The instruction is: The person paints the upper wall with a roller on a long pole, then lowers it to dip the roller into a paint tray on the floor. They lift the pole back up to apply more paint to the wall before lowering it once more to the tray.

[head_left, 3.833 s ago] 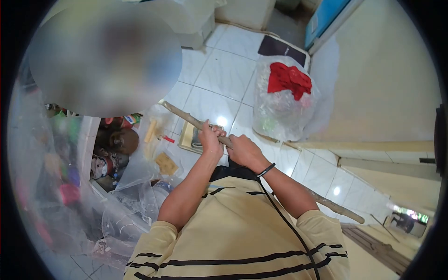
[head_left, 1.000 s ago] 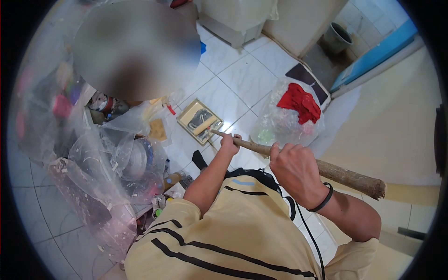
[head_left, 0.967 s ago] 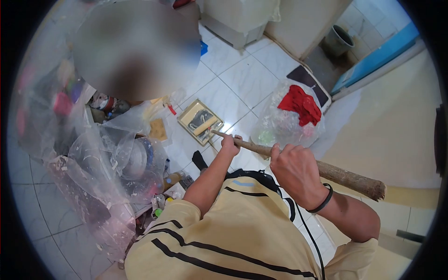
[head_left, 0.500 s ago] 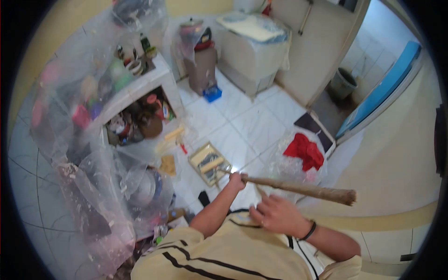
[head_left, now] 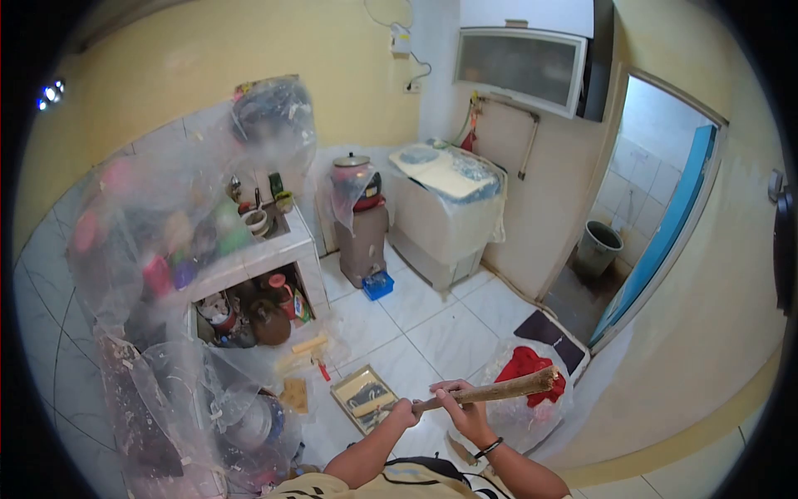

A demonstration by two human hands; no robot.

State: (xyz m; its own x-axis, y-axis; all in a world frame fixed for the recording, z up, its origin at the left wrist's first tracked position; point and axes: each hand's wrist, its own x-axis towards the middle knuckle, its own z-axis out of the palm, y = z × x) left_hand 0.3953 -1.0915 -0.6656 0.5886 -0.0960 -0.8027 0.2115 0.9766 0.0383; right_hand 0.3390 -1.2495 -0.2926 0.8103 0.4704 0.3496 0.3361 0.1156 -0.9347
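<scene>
A rough wooden pole (head_left: 515, 387) runs slantwise in front of me, its broken thick end toward the right. My left hand (head_left: 406, 413) is closed around its thinner part. Just to the right, my right hand (head_left: 468, 418), with a dark band at the wrist, is closed on the same pole. The pole's lower end reaches a paint roller (head_left: 376, 405) with a pale sleeve, which lies in a shallow paint tray (head_left: 341, 397) on the floor. How the roller is fixed to the pole is hard to make out.
Clear plastic sheeting (head_left: 174, 374) covers the counter at left. A red cloth (head_left: 525, 366) lies on plastic at right. A second roller sleeve (head_left: 310, 343) and a sponge-like yellow piece (head_left: 294, 394) are near the tray. A washing machine (head_left: 440, 229) and blue door (head_left: 665, 233) stand beyond.
My right hand has moved from beside the pole onto it. The pole's thick end has swung up and left. My view has tilted up, showing more wall and the cabinet.
</scene>
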